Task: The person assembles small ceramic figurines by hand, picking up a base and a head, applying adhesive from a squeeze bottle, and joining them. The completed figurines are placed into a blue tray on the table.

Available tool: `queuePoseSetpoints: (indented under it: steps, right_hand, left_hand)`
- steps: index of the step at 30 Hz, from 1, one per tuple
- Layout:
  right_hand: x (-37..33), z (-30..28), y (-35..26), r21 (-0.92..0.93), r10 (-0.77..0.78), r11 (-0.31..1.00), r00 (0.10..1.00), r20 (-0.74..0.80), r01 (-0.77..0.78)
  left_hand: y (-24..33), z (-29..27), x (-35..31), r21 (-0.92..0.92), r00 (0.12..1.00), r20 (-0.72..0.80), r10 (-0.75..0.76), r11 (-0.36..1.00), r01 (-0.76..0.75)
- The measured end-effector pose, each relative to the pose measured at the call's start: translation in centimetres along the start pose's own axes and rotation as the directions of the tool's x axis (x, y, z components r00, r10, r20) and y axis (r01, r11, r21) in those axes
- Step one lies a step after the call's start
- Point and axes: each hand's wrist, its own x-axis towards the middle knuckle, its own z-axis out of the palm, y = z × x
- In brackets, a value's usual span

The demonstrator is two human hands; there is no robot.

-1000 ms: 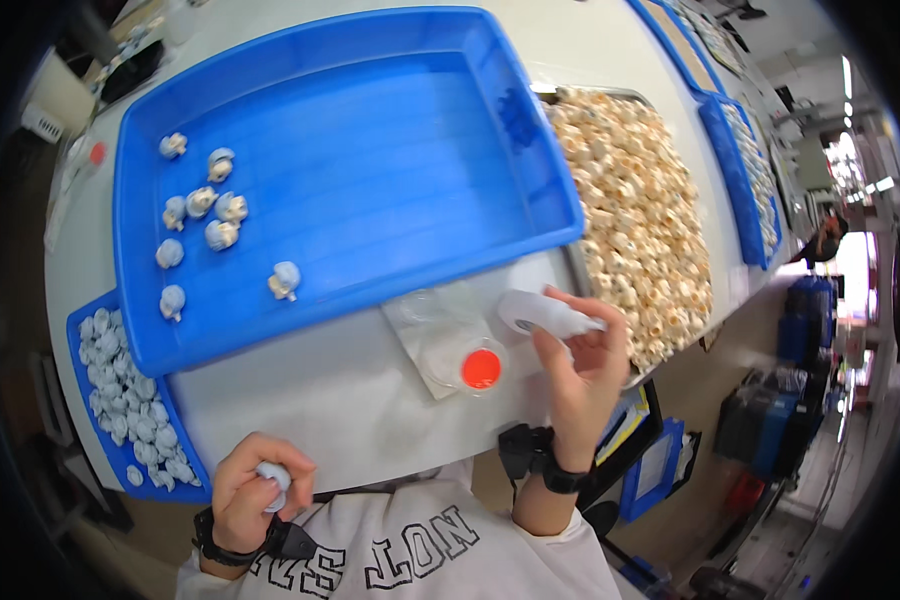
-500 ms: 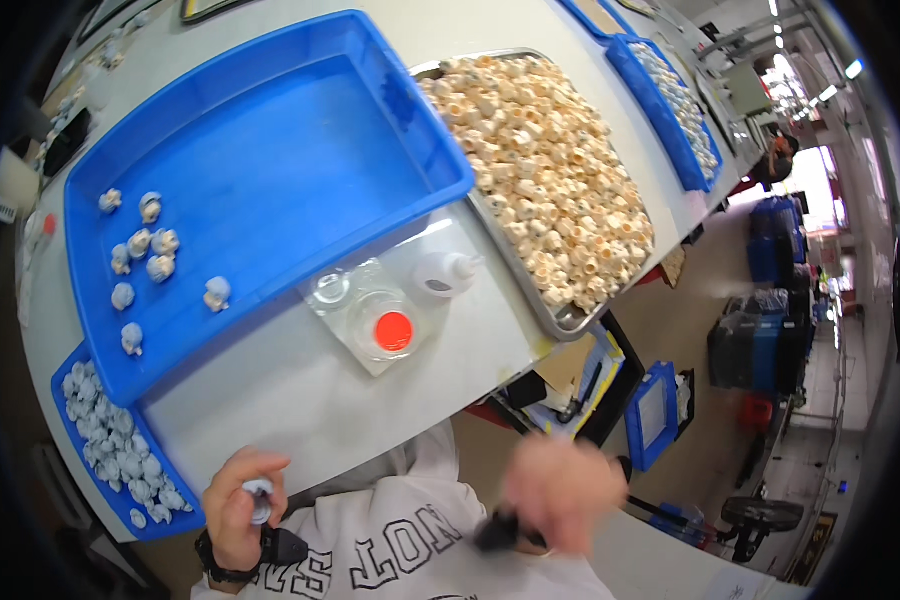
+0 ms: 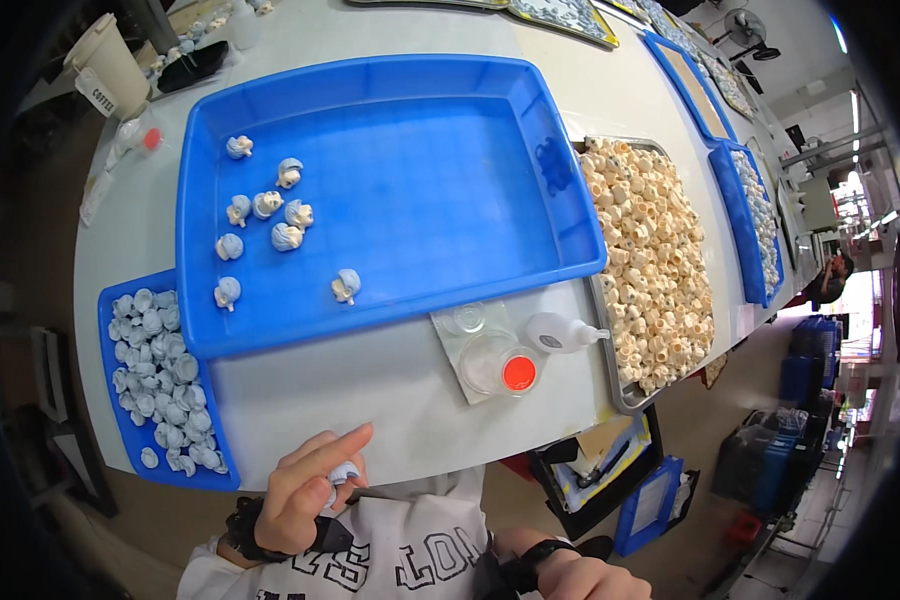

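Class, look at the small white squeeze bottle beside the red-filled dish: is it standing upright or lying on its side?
Lying on its side. The white squeeze bottle rests lengthwise on the table, nozzle pointing right toward the metal tray.

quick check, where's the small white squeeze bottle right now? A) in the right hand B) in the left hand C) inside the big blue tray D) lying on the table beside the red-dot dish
D: the squeeze bottle lies on its side on the table, right of the dish with the red dot, with no hand on it; the left hand pinches a small white piece instead.
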Motion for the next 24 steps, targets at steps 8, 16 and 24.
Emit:
queuePoseSetpoints:
  steps: [8,16,24]
  right_hand:
    - [-5.8,-12.6,-4.2,-0.59,0.319,-0.449,0.497,-0.807,-0.671]
    - [-6.4,-16.8,-1.7,-0.65,0.408,-0.676,0.558,-0.723,-0.347]
    - [-5.7,-17.0,-0.9,-0.687,0.439,-0.683,0.611,-0.659,-0.249]
  left_hand:
    - [0.9,-0.9,0.0,0.127,0.999,0.037,0.031,0.991,-0.035]
    - [0.5,-1.3,0.0,0.123,0.995,-0.098,0.023,0.992,-0.011]
    - [0.3,-1.5,0.1,0.072,0.993,-0.104,0.059,0.996,-0.052]
